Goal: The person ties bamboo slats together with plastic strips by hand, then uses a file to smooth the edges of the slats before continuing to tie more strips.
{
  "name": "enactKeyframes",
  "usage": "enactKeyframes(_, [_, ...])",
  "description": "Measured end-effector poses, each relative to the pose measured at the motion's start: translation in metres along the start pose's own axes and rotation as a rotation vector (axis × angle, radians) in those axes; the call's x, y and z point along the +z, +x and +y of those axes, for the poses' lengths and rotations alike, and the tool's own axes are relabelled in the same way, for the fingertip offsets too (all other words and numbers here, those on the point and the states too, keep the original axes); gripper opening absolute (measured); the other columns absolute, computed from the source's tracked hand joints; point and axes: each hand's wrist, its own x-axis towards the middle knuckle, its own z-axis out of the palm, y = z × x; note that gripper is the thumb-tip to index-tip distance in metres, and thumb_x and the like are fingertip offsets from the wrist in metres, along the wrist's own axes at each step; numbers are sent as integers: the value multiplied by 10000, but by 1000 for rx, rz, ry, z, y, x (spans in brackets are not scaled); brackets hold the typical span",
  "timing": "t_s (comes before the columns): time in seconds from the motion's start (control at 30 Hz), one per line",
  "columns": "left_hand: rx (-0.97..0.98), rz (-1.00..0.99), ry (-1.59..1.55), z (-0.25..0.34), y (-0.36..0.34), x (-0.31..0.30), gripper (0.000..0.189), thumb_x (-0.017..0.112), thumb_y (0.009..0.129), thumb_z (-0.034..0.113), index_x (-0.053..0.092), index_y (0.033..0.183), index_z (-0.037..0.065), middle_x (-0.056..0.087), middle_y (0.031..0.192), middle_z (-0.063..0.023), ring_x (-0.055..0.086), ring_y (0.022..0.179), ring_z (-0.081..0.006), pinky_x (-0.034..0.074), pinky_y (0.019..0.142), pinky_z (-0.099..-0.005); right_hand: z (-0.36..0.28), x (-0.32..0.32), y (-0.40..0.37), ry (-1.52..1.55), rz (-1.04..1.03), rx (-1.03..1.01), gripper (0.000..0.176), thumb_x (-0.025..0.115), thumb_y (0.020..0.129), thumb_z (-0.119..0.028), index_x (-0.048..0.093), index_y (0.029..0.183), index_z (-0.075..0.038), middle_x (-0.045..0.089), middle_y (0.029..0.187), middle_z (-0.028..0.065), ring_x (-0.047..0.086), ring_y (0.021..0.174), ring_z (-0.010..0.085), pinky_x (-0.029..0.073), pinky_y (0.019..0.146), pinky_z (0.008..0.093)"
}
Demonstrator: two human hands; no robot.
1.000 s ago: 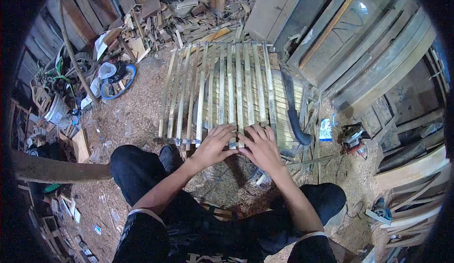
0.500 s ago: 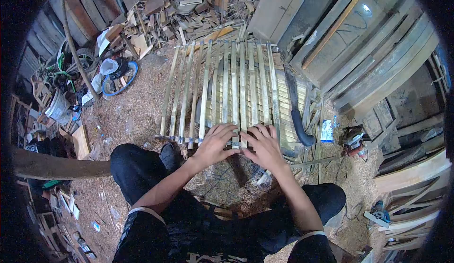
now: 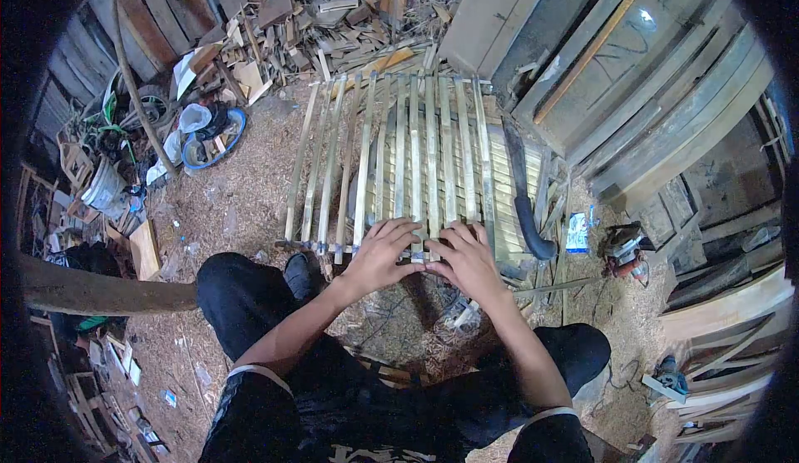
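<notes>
In front of me lies a rack of long, narrow wooden slats (image 3: 362, 163), set side by side across crosspieces at the near and far ends. My left hand (image 3: 384, 253) is closed over the near ends of the middle slats, fingers bent forward. Beside it, my right hand (image 3: 463, 255) grips the neighbouring slat ends in the same way. Both thumbs point inward and nearly meet at the near edge. The palms and the undersides of the slats are hidden. Beneath the rack's right side shows another layer of pale slats (image 3: 509, 193).
Right of the rack lies a long dark tool with a curved black handle (image 3: 530, 226). A red power tool (image 3: 626, 255) and a blue power tool (image 3: 668, 377) rest farther right. Scrap wood (image 3: 333, 34) is heaped at the back. A blue-rimmed basin (image 3: 237, 140) sits left.
The view has shifted slightly, moving the scene a little right and down. Both hands stay at the near slat ends, with only small finger movement.
</notes>
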Motion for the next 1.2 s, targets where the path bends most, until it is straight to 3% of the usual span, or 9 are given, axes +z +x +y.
enactKeyframes(0.47, [47, 6, 31, 0, -2, -3, 412, 801, 828, 323, 725, 1184, 131, 571, 1428, -95, 464, 1377, -332, 361, 1147, -482, -3, 3, -6, -15, -47, -7, 403, 696, 904, -380, 710, 1244, -163, 623, 1216, 96, 496, 1306, 261, 373, 1064, 500])
enactKeyframes(0.67, [50, 8, 24, 0, -2, -2, 411, 789, 841, 341, 725, 1193, 139, 570, 1430, -90, 454, 1384, -330, 357, 1146, -480, -4, 9, -10, -31, -9, -12, 399, 686, 917, -370, 696, 1252, -154, 623, 1242, 112, 489, 1323, 273, 379, 1051, 506])
enactKeyframes(0.73, [48, 3, 31, 0, -2, -2, 412, 789, 840, 346, 726, 1192, 140, 570, 1430, -90, 455, 1383, -330, 357, 1146, -480, -4, 10, -11, -56, 58, -33, 382, 742, 876, -314, 710, 1222, -153, 634, 1207, 99, 516, 1285, 261, 387, 1027, 460])
enactKeyframes(0.97, [42, 4, 32, 3, -2, -5, 411, 787, 839, 362, 735, 1183, 144, 571, 1431, -88, 459, 1382, -324, 364, 1142, -479, -8, 15, -15, -101, 95, -30, 377, 744, 878, -296, 705, 1220, -141, 639, 1218, 123, 527, 1286, 283, 398, 1019, 474])
enactKeyframes(1.03, [48, 5, 41, 2, -2, -3, 411, 788, 838, 359, 736, 1183, 143, 571, 1431, -88, 459, 1382, -324, 365, 1141, -479, -7, 18, -16, -80, 3, -2, 428, 654, 947, -349, 660, 1315, -130, 619, 1309, 165, 488, 1354, 292, 385, 1062, 514])
enactKeyframes(1.2, [45, -14, 40, 1, -1, -3, 411, 791, 840, 355, 736, 1186, 140, 573, 1428, -95, 455, 1387, -326, 362, 1147, -482, -11, 21, -22, -158, 11, 5, 426, 638, 956, -306, 643, 1336, -112, 607, 1357, 179, 487, 1366, 297, 375, 1085, 512])
